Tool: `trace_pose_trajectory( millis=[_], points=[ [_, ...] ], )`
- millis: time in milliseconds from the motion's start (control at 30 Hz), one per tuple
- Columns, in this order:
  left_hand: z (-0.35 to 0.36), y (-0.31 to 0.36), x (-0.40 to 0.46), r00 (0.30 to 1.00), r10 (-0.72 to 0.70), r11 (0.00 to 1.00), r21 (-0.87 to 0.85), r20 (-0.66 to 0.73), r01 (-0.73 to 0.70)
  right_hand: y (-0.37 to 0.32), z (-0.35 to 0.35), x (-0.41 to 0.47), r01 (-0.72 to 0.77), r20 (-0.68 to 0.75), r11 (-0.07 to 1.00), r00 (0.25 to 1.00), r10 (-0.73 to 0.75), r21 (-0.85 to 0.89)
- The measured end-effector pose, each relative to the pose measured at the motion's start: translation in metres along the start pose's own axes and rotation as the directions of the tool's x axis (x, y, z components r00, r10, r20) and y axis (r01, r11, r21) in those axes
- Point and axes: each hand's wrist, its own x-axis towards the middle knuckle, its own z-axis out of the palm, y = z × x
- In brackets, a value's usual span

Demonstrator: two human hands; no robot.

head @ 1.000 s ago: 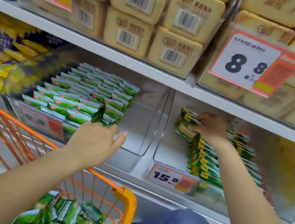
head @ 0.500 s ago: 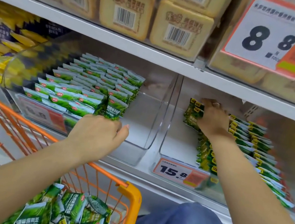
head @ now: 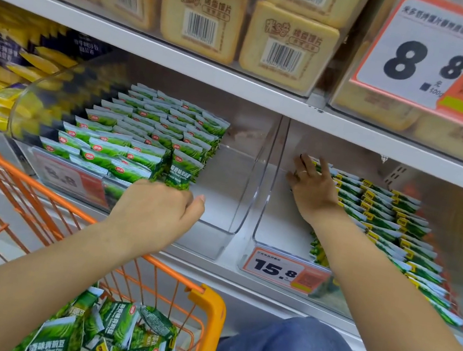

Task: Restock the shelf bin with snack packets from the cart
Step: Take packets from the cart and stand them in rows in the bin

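Two clear plastic shelf bins (head: pixel 249 178) sit side by side, both part-filled with rows of green snack packets (head: pixel 137 140). The left hand (head: pixel 155 211) pinches an upright packet at the left bin's front row; the right hand (head: pixel 312 183) lies flat, fingers spread, against the yellow-labelled green packets (head: pixel 387 212) in the right bin. More green packets lie loose in the orange wire cart (head: pixel 210 304) below — none in hand there.

Green snack packets (head: pixel 149 142) rowed in clear bin (head: pixel 230 193).

The left hand (head: pixel 155 214) shows only its back, so its fingers (head: pixel 199 200) curl out of sight and any hold on the front green packet (head: pixel 183 171) cannot be told. The right hand (head: pixel 313 186) covers the packets beneath it. The cart (head: pixel 209 310) is cut off at the lower edge. The left price tag (head: pixel 69 177) is blurred.
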Motion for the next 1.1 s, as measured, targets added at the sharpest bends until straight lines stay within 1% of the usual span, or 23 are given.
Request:
trace_pose_trajectory(
  millis=[100, 167, 267, 333, 400, 500, 533, 567, 600, 633, 667, 700, 733, 767, 800, 833, 867, 900, 933, 967, 1000, 1033, 1100],
  points=[
    [0.0, 0.001, 0.0, 1.0, -0.01, 1.0, -0.003, 0.007, 0.01, -0.001, 0.0, 0.001, 0.029, 0.105, 0.993, 0.994, -0.017, -0.119],
    [0.001, 0.0, 0.0, 1.0, -0.004, 1.0, 0.006, 0.018, 0.004, -0.002, -0.003, 0.002, 0.036, 0.137, 0.985, 0.99, -0.013, -0.166],
    [-0.001, 0.0, 0.002, 0.999, -0.002, 1.0, 0.029, 0.046, 0.001, -0.003, -0.005, 0.001, 0.022, 0.151, 0.991, 0.988, -0.003, -0.129],
    [-0.002, 0.001, 0.002, 0.997, -0.026, 0.999, 0.032, 0.072, 0.024, 0.0, -0.007, -0.003, 0.003, 0.121, 1.0, 0.993, -0.003, 0.006],
    [-0.003, 0.003, 0.005, 0.994, -0.067, 0.998, -0.009, 0.088, 0.068, 0.006, -0.013, -0.01, -0.063, 0.073, 0.975, 0.996, 0.048, 0.212],
    [-0.01, 0.001, 0.005, 0.998, -0.051, 0.974, -0.217, 0.044, 0.059, 0.018, -0.043, -0.037, -0.17, 0.04, 0.863, 0.984, 0.172, 0.476],
    [-0.014, -0.002, 0.003, 0.999, -0.043, 0.947, -0.319, -0.007, 0.039, 0.019, -0.055, -0.05, -0.178, -0.024, 0.799, 0.972, 0.234, 0.574],
    [-0.02, -0.004, -0.001, 0.997, -0.043, 0.922, -0.386, -0.067, 0.014, 0.017, -0.065, -0.064, -0.142, -0.144, 0.734, 0.939, 0.312, 0.664],
    [-0.028, -0.007, -0.008, 0.991, -0.041, 0.91, -0.414, -0.124, -0.014, 0.014, -0.076, -0.079, -0.06, -0.304, 0.683, 0.864, 0.4, 0.728],
    [-0.037, -0.009, -0.017, 0.986, -0.036, 0.905, -0.425, -0.161, -0.037, 0.009, -0.089, -0.097, 0.034, -0.442, 0.657, 0.766, 0.467, 0.753],
    [-0.046, -0.012, -0.029, 0.984, -0.019, 0.899, -0.434, -0.178, -0.061, 0.001, -0.101, -0.115, 0.131, -0.542, 0.646, 0.681, 0.493, 0.752],
    [-0.056, -0.016, -0.043, 0.984, 0.003, 0.898, -0.433, -0.178, -0.081, -0.008, -0.112, -0.129, 0.226, -0.602, 0.63, 0.638, 0.48, 0.743],
    [-0.066, -0.02, -0.058, 0.988, 0.029, 0.902, -0.422, -0.153, -0.092, -0.022, -0.122, -0.141, 0.308, -0.643, 0.617, 0.625, 0.444, 0.725],
    [-0.074, -0.026, -0.074, 0.994, 0.063, 0.914, -0.395, -0.089, -0.093, -0.039, -0.134, -0.151, 0.382, -0.671, 0.602, 0.639, 0.376, 0.701],
    [-0.082, -0.031, -0.089, 0.994, 0.102, 0.932, -0.352, 0.029, -0.085, -0.058, -0.145, -0.157, 0.458, -0.698, 0.587, 0.659, 0.279, 0.667],
    [-0.085, -0.038, -0.101, 0.969, 0.133, 0.957, -0.28, 0.208, -0.072, -0.076, -0.158, -0.161, 0.535, -0.728, 0.586, 0.669, 0.147, 0.609],
    [-0.085, -0.044, -0.112, 0.898, 0.14, 0.98, -0.185, 0.417, -0.067, -0.094, -0.168, -0.163, 0.602, -0.741, 0.599, 0.671, -0.02, 0.528],
    [-0.082, -0.051, -0.122, 0.785, 0.114, 0.993, -0.097, 0.609, -0.069, -0.112, -0.177, -0.163, 0.651, -0.701, 0.608, 0.683, -0.207, 0.454],
    [-0.078, -0.057, -0.132, 0.657, 0.071, 0.997, -0.038, 0.75, -0.064, -0.13, -0.184, -0.16, 0.674, -0.602, 0.627, 0.702, -0.38, 0.391],
    [-0.072, -0.063, -0.141, 0.541, 0.023, 0.999, 0.005, 0.841, -0.051, -0.145, -0.191, -0.159, 0.679, -0.47, 0.655, 0.721, -0.509, 0.332],
    [-0.066, -0.068, -0.15, 0.447, -0.022, 0.998, 0.042, 0.894, -0.035, -0.16, -0.194, -0.159, 0.674, -0.366, 0.686, 0.732, -0.574, 0.272],
    [-0.061, -0.074, -0.158, 0.389, -0.056, 0.997, 0.071, 0.92, -0.025, -0.171, -0.197, -0.161, 0.65, -0.297, 0.729, 0.754, -0.586, 0.212],
    [-0.053, -0.085, -0.167, 0.348, -0.076, 0.997, 0.082, 0.934, -0.003, -0.186, -0.202, -0.166, 0.602, -0.24, 0.795, 0.785, -0.57, 0.08]
  ],
)
